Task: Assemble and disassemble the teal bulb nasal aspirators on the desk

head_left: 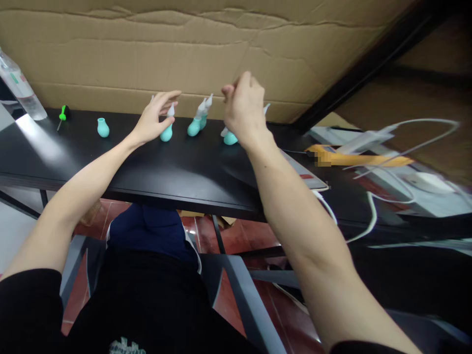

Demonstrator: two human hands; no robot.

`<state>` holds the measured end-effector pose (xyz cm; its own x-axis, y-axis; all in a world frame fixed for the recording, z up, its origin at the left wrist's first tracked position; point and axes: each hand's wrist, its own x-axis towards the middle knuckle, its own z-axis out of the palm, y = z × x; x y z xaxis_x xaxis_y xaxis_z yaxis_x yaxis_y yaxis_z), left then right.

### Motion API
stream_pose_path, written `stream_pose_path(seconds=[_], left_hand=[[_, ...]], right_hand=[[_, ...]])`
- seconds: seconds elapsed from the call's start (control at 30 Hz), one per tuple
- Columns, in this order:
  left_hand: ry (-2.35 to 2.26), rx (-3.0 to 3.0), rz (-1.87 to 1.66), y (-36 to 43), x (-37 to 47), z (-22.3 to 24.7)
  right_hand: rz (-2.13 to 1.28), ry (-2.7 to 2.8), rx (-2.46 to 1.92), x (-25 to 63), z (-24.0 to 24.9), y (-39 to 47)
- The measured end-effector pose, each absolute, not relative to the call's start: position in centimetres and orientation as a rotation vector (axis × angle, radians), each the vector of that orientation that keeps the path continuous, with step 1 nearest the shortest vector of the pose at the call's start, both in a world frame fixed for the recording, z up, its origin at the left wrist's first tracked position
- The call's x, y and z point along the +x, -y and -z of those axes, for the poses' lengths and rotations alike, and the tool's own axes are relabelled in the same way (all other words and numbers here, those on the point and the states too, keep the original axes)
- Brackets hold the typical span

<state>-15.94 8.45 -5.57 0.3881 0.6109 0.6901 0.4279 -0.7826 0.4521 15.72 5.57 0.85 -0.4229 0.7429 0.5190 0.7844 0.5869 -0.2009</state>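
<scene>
My left hand [157, 115] is over the back of the table, thumb and fingers spread around the translucent nozzle of a teal squeeze bulb [166, 133]. I cannot tell whether it touches the nozzle; another pale tip shows behind the fingers. My right hand [245, 105] is raised above the table with its fingers curled; anything in them is hidden. Below it a teal bulb [230, 138] is partly covered by my wrist, with pale tips beside it. Between my hands stand two bulbs with nozzles, the nearer bulb [193, 128] tilted. At the left, a bulb without nozzle [103, 128] stands upright.
A green-and-black screwdriver [62, 117] and a clear plastic bottle [24, 91] are at the left. Cardboard [147, 54] lines the back of the black table [177, 172]. At the right lie a yellow device [354, 159], a flat tablet-like object [304, 172] and white cables [372, 211].
</scene>
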Motion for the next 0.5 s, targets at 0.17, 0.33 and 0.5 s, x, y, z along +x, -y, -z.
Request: stream_pose_path(seconds=[0.17, 0.33, 0.5], left_hand=[[-0.941, 2.477, -1.443, -8.1, -16.4, 4.4], [-0.922, 2.467, -1.548, -6.5, -16.2, 2.3], [-0.971, 2.412, -1.627, -7.2, -16.7, 1.9]], right_hand=[[0.111, 2.223, -1.387, 14.2, 1.2, -6.1], [0.099, 2.163, -1.587, 13.4, 3.0, -7.6], [0.071, 2.17, -1.63, 13.5, 3.8, -8.3]])
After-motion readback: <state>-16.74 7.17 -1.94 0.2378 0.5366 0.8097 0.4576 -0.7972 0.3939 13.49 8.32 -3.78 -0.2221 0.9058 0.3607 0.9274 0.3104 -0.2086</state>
